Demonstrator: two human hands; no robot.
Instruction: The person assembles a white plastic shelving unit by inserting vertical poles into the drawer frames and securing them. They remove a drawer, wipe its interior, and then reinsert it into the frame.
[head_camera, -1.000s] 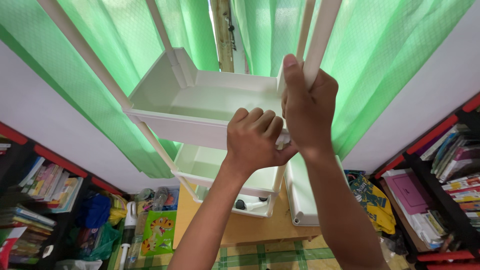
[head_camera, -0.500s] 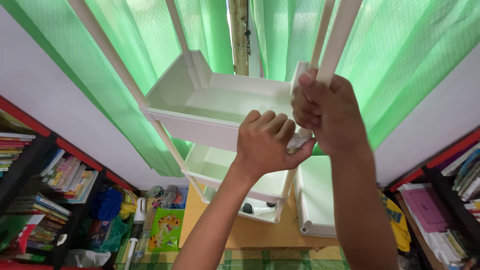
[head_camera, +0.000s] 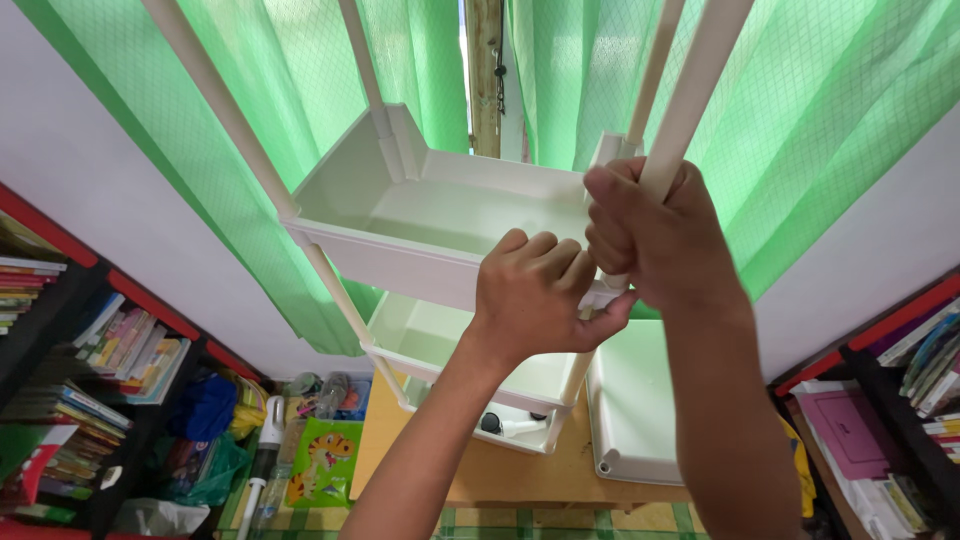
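Observation:
A white plastic shelf rack stands before me, with an upper tray (head_camera: 400, 200) held between white poles. My right hand (head_camera: 650, 235) is wrapped around the near right pole (head_camera: 700, 90), just above the tray's corner. My left hand (head_camera: 535, 295) grips the tray's front right corner, fingers curled over its rim and thumb under it. A second tray (head_camera: 420, 335) sits lower on the same poles, and a third below it holds small dark parts (head_camera: 492, 422).
A loose white tray (head_camera: 630, 400) lies on a low wooden table (head_camera: 470, 470). Green curtains (head_camera: 800, 130) hang behind. Red and black bookshelves (head_camera: 70, 360) line both sides. Bags and a white bottle (head_camera: 268, 440) clutter the floor at left.
My right hand has closed fully round the pole, the raised finger now curled in. The view shifted slightly; the left hand stays on the tray corner.

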